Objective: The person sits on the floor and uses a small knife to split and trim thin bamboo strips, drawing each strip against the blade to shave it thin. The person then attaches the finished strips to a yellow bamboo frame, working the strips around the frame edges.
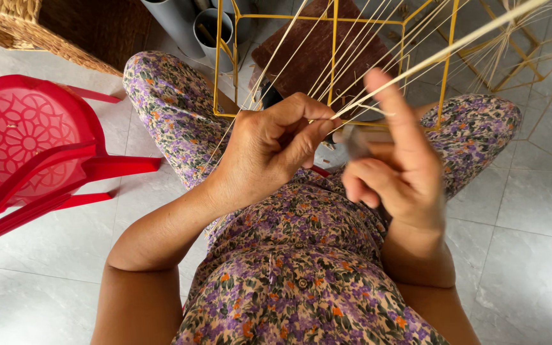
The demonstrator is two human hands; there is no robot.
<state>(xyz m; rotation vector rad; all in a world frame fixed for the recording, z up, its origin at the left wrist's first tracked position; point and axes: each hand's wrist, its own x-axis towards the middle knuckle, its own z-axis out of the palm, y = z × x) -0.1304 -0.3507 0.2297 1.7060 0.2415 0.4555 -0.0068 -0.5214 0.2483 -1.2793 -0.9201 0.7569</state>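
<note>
My left hand (275, 142) pinches a thin pale cane strand (429, 61) at its near end, just in front of a yellow wire frame (333, 64) that stands between my knees. The strand runs up and right past the frame's top. My right hand (394, 166) is blurred; its index finger points up against the strand and the other fingers curl around a small dark tool (356, 142). Several more pale strands hang through the frame.
A red plastic stool (27, 137) lies tipped on the tiled floor at my left. A woven basket (27, 29) sits at the top left, grey pipes (209, 29) behind my left knee, another yellow frame (512, 61) at the top right.
</note>
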